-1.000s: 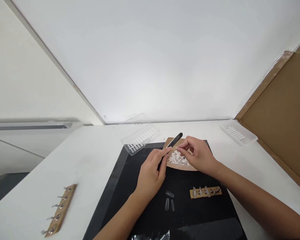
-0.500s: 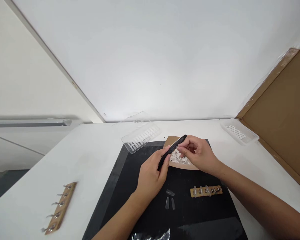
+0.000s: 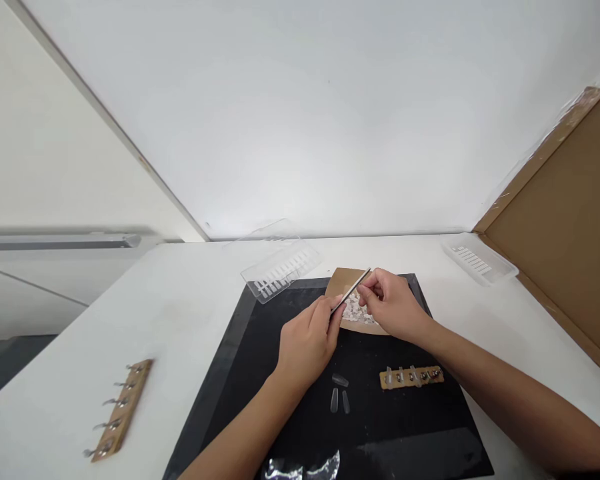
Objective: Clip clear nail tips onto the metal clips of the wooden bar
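Note:
A thin nail file (image 3: 354,287), seen nearly edge-on, slants up to the right from my left hand (image 3: 310,337), which is closed round its lower end. My right hand (image 3: 397,303) is pinched beside the file's upper part; whatever is between its fingertips is too small or hidden to make out. Under both hands lies a brown cardboard piece (image 3: 338,283) with a heap of whitish bits (image 3: 356,312) on it. Three clear nail tips (image 3: 335,400) lie on the black mat (image 3: 280,347) nearer to me.
A wooden strip (image 3: 405,378) with clear nail tips is right of the loose ones. Another strip with metal clips (image 3: 123,410) stands left on the white table (image 3: 180,320). Clear boxes sit at back left (image 3: 280,270) and back right (image 3: 480,260). Shiny plastic (image 3: 303,467) lies at the front.
The nail file has turned from showing its broad black face to showing its thin pale edge. My right hand has stayed close beside it.

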`<act>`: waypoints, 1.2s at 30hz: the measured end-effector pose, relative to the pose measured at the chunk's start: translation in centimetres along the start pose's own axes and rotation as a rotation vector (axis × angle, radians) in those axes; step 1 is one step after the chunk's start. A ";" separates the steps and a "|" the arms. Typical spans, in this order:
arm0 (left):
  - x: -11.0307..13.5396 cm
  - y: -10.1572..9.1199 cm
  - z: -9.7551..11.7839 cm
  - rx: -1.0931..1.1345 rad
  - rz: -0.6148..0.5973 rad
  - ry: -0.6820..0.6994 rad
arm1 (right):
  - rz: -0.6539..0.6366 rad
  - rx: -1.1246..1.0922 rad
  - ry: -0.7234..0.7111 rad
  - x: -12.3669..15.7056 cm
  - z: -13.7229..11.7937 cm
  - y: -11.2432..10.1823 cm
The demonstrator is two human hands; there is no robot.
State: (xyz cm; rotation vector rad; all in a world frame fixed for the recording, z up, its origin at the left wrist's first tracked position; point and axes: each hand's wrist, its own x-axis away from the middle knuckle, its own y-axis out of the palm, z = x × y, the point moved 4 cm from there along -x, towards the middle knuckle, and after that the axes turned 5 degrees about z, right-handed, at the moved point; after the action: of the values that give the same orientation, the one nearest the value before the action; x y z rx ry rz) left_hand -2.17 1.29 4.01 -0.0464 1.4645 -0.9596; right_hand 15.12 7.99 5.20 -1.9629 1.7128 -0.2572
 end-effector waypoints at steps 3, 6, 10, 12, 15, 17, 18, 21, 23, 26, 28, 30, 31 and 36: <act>0.0 0.0 0.0 0.005 -0.013 -0.006 | -0.025 0.035 -0.035 0.3 -0.4 0.1; 0.0 0.0 0.0 0.017 -0.020 -0.026 | -0.063 0.021 -0.061 0.4 -0.3 0.3; 0.0 0.0 0.0 0.030 -0.002 -0.050 | 0.046 0.046 -0.009 0.2 0.0 -0.1; 0.0 0.1 -0.1 0.037 -0.017 -0.070 | 0.039 0.040 -0.046 0.2 -0.3 -0.1; 0.0 0.1 -0.2 0.056 -0.039 -0.102 | 0.002 0.033 -0.114 0.3 -0.9 0.1; -0.1 0.1 -0.3 0.053 -0.034 -0.115 | 0.054 0.042 -0.097 0.3 -0.9 0.1; -0.1 0.0 -0.3 0.050 -0.030 -0.115 | 0.067 0.053 -0.088 0.3 -0.9 0.2; -0.1 0.1 -0.2 0.062 -0.037 -0.094 | 0.006 0.092 -0.111 0.6 -0.8 1.0; -0.2 0.1 -0.1 0.075 -0.034 -0.093 | 0.004 0.088 -0.114 0.7 -0.7 1.3; -0.4 -0.2 -0.1 0.080 -0.011 -0.135 | 0.106 0.032 -0.087 0.8 -0.7 0.9; -0.4 -0.2 0.0 0.081 -0.022 -0.150 | 0.098 0.023 -0.111 0.9 -0.9 0.9; -0.4 -0.2 0.0 0.087 -0.037 -0.149 | 0.068 0.038 -0.141 0.9 -1.2 0.9; -0.4 -0.2 0.0 0.092 -0.037 -0.148 | 0.069 0.040 -0.142 0.9 -1.2 0.9; -0.1 0.1 -0.4 0.100 -0.037 -0.180 | 0.095 0.071 -0.139 0.9 -1.1 1.0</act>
State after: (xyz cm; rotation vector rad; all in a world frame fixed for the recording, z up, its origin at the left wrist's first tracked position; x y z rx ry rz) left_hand -2.47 1.62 4.02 -0.0849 1.2532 -1.0308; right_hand 13.86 6.80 5.49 -1.8000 1.6784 -0.1418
